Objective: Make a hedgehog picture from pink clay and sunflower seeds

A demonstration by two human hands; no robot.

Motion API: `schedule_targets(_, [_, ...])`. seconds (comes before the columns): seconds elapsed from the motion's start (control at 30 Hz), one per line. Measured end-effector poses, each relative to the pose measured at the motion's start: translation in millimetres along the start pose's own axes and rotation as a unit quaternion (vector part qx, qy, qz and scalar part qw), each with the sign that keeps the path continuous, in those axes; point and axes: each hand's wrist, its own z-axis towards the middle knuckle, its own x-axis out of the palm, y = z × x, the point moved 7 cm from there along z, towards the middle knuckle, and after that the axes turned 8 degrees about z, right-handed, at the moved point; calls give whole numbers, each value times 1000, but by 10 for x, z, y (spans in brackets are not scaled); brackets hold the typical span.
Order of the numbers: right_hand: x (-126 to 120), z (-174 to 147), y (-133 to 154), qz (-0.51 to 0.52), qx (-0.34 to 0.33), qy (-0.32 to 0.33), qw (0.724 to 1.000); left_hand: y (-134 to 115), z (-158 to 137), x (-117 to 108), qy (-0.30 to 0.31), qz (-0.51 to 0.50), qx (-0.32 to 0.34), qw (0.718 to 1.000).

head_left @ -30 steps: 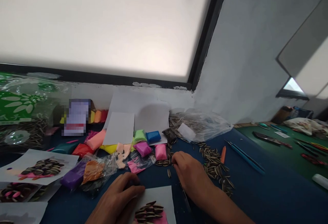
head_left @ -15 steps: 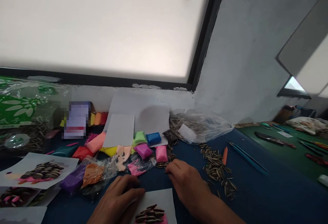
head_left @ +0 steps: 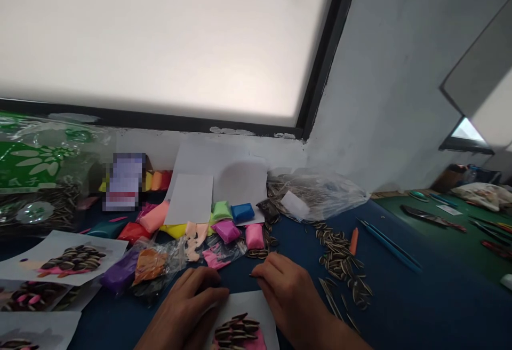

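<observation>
My right hand (head_left: 285, 291) pinches a small dark sunflower seed (head_left: 252, 275) between thumb and fingertips, just above the upper right of a white paper sheet (head_left: 240, 303). On that sheet, striped sunflower seeds (head_left: 240, 327) stand in overlapping rows on a pink clay patch (head_left: 256, 341), which runs off the bottom of the view. My left hand (head_left: 192, 302) rests along the sheet's left edge, its fingers bent and apart from the thumb, with nothing visible in them. A loose heap of sunflower seeds (head_left: 340, 254) lies to the right of my right hand.
Behind my hands are packets of coloured clay, including a pink packet (head_left: 255, 237) and a purple packet (head_left: 120, 272). Finished-looking seed pictures (head_left: 74, 259) lie at left. Blue tweezers (head_left: 390, 243) and an orange stick (head_left: 354, 241) lie at right. Seed bags (head_left: 320, 195) lean against the wall.
My right hand has moved slightly left and down toward the paper with the seed. Metallic slender tips beside my right wrist are now uncovered. The whole view has shifted a little.
</observation>
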Motion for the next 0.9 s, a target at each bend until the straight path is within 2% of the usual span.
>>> schedule_targets(0.2, [-35,-8,29,17,-25,-33,999,-3,12,-3,0,-12,1,1000])
schedule_targets(0.53, [-41,-9,78,37,-23,-17,999,7,17,23,1,-11,-6,1000])
schedule_targets(0.9, [-70,-48,247,46,-40,-26,998,-68,-5,71,53,51,14,997])
